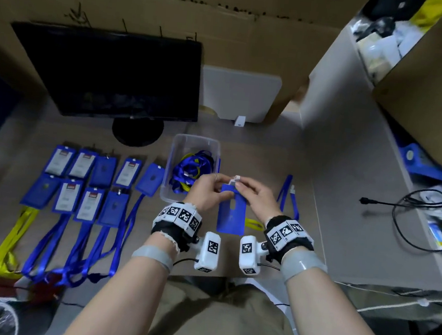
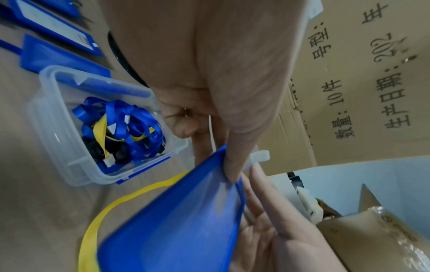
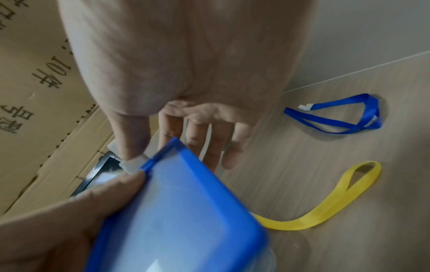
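With strung holders [image 1: 90,181] already laid out at my left, my left hand [image 1: 206,193] pinches the holder [image 1: 232,217] just above the desk [image 1: 270,156] while my right hand [image 1: 257,198] pinches the clip [image 1: 235,180] at its top, seemingly not yet fastened, and lanyards [image 1: 189,169] still wait in the bin [image 1: 171,162].
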Demonstrator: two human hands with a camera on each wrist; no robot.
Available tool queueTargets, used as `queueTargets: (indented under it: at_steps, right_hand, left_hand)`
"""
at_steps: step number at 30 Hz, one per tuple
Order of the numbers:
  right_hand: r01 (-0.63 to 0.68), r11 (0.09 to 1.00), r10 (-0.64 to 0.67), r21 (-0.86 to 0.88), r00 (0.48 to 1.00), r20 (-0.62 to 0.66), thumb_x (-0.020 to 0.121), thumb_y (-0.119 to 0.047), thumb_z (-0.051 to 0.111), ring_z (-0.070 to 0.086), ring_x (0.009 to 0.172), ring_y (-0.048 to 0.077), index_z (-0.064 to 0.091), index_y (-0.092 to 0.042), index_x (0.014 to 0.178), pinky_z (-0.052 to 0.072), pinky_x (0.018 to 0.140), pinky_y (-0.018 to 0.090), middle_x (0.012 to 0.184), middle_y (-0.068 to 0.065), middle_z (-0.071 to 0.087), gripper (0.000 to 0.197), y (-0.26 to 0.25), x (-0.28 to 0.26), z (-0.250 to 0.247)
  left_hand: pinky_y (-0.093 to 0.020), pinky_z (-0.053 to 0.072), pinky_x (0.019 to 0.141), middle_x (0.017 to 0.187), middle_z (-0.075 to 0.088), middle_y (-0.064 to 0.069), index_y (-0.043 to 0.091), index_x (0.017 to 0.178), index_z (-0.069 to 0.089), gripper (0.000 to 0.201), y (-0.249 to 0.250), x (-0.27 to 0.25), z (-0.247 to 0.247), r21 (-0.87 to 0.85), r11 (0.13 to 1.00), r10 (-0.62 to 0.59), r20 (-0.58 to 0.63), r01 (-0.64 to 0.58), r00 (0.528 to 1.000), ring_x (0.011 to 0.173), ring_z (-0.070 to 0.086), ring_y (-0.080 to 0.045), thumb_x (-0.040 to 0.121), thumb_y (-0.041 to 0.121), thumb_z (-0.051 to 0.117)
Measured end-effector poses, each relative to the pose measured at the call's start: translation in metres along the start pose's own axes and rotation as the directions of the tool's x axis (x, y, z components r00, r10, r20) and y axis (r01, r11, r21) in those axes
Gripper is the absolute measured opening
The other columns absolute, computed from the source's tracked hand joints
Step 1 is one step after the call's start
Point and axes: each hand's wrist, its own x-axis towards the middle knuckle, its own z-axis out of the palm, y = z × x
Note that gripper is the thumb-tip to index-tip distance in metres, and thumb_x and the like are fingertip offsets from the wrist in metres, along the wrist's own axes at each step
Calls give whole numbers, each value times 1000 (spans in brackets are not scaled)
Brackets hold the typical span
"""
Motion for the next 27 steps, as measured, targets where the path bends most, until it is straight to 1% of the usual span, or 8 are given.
queueTargets:
  at_steps: [4, 7, 11, 13, 17, 20, 25, 27]
  right_hand:
    - [-172, 984, 166, 49, 980, 107, 95, -40, 57, 66, 79, 13, 67, 2, 110, 50, 68, 11, 96, 6, 71, 46, -3, -7, -1]
    - [-151, 978, 179, -141, 959, 218, 65, -69, 74, 69, 89, 22, 70, -5, 107, 51, 90, 27, 102, 7, 74, 76, 11, -4, -8]
    - [-94, 980, 159, -173, 896, 414, 74, -13, 84, 65, 75, 13, 63, -11, 102, 54, 74, 24, 88, 2, 70, 35, 21, 1, -18]
    - [-56, 970, 163, -236, 872, 462, 74, -2, 81, 64, 74, 7, 64, -13, 98, 52, 72, 20, 83, -4, 69, 31, 27, 6, -22]
    - [-35, 851, 166, -524, 965, 205, 76, -28, 80, 62, 75, 10, 67, -29, 78, 44, 72, 23, 76, -10, 67, 13, 49, 28, -31]
    - [-82, 751, 135, -655, 990, 31, 75, -37, 78, 64, 79, 16, 69, -31, 73, 47, 74, 27, 79, -9, 69, 11, 50, 36, -32]
    - [-57, 958, 56, -282, 998, -10, 89, -9, 65, 64, 61, 20, 69, -2, 94, 57, 69, 36, 71, 4, 67, 10, 23, 67, 3]
    - [66, 981, -59, -185, 997, 43, 90, -3, 61, 69, 75, 18, 71, -11, 94, 58, 75, 31, 80, 2, 71, 13, 3, 83, 17]
  left_hand:
    - [-31, 58, 68, 94, 75, -13, 6, 102, 67, 19, 6, -4, -5, -198, 980, -65, -155, 34, 986, 81, 73, -19, 86, 16, 71]
    - [-19, 47, 48, 85, 72, -5, 8, 100, 66, 10, 16, -7, -11, -201, 979, -78, -303, 16, 950, 65, 66, -10, 92, 15, 64]
    - [-20, 47, 51, 82, 69, -3, 10, 96, 64, 6, 29, -12, -5, -178, 984, -91, -369, 26, 925, 67, 62, -10, 94, 14, 61]
    - [-17, 47, 46, 77, 66, -1, 9, 97, 62, 6, 30, -18, 0, -175, 983, -129, -444, 55, 886, 58, 62, -4, 96, 13, 58]
    - [-38, 58, 65, 89, 71, -11, 11, 96, 66, 28, 10, -25, -10, -118, 981, -192, -641, 151, 743, 80, 67, -26, 86, 38, 62]
    - [-51, 58, 78, 94, 73, -9, 13, 104, 69, 58, -17, -25, -24, -135, 957, -279, -666, 256, 692, 89, 70, -30, 68, 58, 59]
    - [-52, 58, 78, 96, 73, -12, 10, 107, 69, 46, -19, -16, -42, -140, 934, -345, -603, 330, 719, 87, 70, -32, 79, 45, 61]
    - [-50, 58, 79, 96, 72, -14, 7, 109, 68, 36, -18, -4, -51, -100, 933, -342, -541, 344, 768, 85, 70, -31, 87, 35, 62]
